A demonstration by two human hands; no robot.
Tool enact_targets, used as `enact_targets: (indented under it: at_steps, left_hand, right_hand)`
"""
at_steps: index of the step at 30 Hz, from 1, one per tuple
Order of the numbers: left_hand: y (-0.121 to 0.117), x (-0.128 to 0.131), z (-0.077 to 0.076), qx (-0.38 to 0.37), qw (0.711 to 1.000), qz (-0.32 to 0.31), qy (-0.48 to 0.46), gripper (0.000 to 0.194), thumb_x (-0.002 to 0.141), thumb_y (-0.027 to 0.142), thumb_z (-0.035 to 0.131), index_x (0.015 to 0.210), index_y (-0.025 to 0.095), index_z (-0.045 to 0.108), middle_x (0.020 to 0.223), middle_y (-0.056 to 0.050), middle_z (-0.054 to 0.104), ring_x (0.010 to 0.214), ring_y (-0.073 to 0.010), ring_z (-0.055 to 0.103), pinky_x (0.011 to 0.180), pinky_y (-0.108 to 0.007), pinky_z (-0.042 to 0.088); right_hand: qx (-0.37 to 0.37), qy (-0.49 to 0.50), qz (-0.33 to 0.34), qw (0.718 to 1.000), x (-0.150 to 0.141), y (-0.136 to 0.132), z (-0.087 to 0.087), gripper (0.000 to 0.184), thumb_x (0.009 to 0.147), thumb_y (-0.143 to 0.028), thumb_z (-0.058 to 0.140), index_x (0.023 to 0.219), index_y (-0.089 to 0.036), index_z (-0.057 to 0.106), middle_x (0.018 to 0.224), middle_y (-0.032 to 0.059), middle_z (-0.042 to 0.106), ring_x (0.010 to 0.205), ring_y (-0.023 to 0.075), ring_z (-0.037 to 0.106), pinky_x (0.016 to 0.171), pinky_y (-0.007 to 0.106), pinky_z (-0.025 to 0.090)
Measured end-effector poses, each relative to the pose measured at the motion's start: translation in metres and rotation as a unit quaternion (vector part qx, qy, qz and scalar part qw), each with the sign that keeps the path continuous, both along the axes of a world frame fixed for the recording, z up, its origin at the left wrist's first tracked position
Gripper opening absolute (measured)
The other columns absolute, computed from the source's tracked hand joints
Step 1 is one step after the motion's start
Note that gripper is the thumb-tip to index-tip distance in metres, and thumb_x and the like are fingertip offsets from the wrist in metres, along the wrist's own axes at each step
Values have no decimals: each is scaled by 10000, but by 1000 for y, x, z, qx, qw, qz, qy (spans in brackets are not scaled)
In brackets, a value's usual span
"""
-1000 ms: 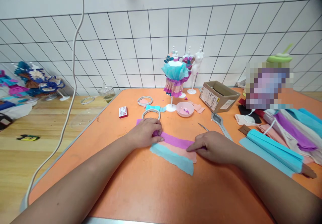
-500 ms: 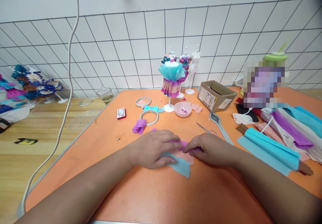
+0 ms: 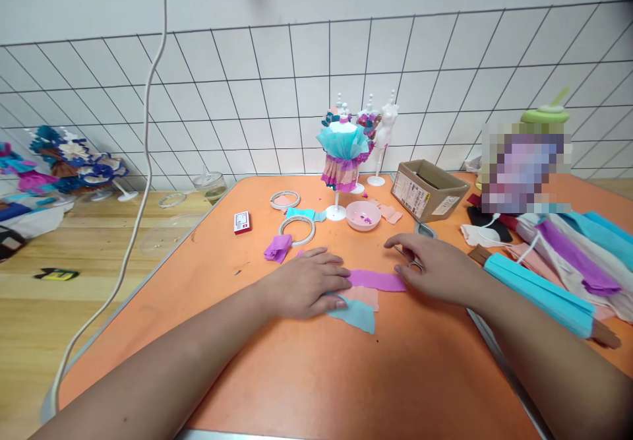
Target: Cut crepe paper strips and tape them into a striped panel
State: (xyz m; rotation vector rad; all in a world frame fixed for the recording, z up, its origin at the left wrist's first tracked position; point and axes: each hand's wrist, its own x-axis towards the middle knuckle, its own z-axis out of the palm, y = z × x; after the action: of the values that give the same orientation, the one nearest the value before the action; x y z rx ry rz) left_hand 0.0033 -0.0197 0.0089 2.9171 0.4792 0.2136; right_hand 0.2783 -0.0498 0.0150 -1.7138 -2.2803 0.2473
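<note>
My left hand (image 3: 309,285) lies flat with its fingers stretched out, pressing on layered crepe paper strips. From under it to the right stretch a purple strip (image 3: 378,281), a peach strip (image 3: 363,297) and a light blue strip (image 3: 356,314), overlapping on the orange table. My right hand (image 3: 428,265) is over the scissors (image 3: 417,264), thumb and forefinger apart; its fingers partly cover the scissors. Behind the hands stands a small white mannequin in a paper dress (image 3: 341,143), turquoise on top with a peach and purple skirt.
Tape rolls (image 3: 312,229), a folded purple paper piece (image 3: 277,249) and a red-white small box (image 3: 242,222) lie left of centre. A pink bowl (image 3: 363,223) and cardboard box (image 3: 430,202) stand behind. Paper rolls (image 3: 539,295) crowd the right. A white cable (image 3: 147,130) hangs at left.
My right hand has let go of the purple strip and moved right and up to the scissors. The purple strip now lies spread out flat. My left hand stays on the strips.
</note>
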Motion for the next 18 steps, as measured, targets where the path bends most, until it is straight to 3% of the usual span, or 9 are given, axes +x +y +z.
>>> enact_targets:
  at_steps: [3, 5, 7, 11, 18]
  left_hand:
    - [2, 0, -3, 25, 999, 11, -17, 311, 940, 354, 397, 1126, 215, 604, 1150, -71, 640, 1179, -237, 477, 1065, -437, 228]
    - [3, 1, -5, 32, 999, 10, -16, 295, 928, 349, 425, 1120, 212, 602, 1103, -68, 648, 1129, -225, 499, 1043, -421, 258]
    - [2, 2, -5, 39, 999, 5, -10, 296, 913, 345, 453, 1136, 216, 597, 1072, -70, 643, 1084, -222, 511, 1007, -406, 295]
    - [1, 2, -1, 52, 999, 9, -1, 298, 900, 323, 473, 1161, 248, 595, 1059, -63, 628, 1054, -226, 505, 999, -421, 285]
    - [0, 3, -2, 32, 999, 12, 9, 375, 899, 392, 450, 1220, 219, 539, 1070, -80, 610, 1039, -239, 488, 983, -420, 301]
  right_hand:
    - [66, -10, 27, 997, -14, -7, -3, 291, 805, -187, 476, 1069, -227, 591, 1011, 52, 602, 933, 211, 541, 692, 293, 378]
    - [43, -19, 116, 992, -26, -13, -7, 291, 845, -164, 433, 1048, -255, 620, 998, 42, 586, 921, 192, 530, 699, 290, 364]
    - [22, -45, 154, 987, -35, -17, -12, 327, 848, -131, 425, 1032, -287, 645, 925, 33, 577, 858, 177, 525, 629, 278, 324]
    - [-2, -78, 158, 984, -36, -16, -19, 397, 816, -86, 444, 1035, -329, 667, 833, 23, 561, 791, 165, 519, 555, 271, 245]
    - [-48, -66, 165, 983, -17, -6, -13, 449, 823, -96, 420, 1043, -386, 682, 921, 15, 603, 825, 168, 562, 639, 280, 323]
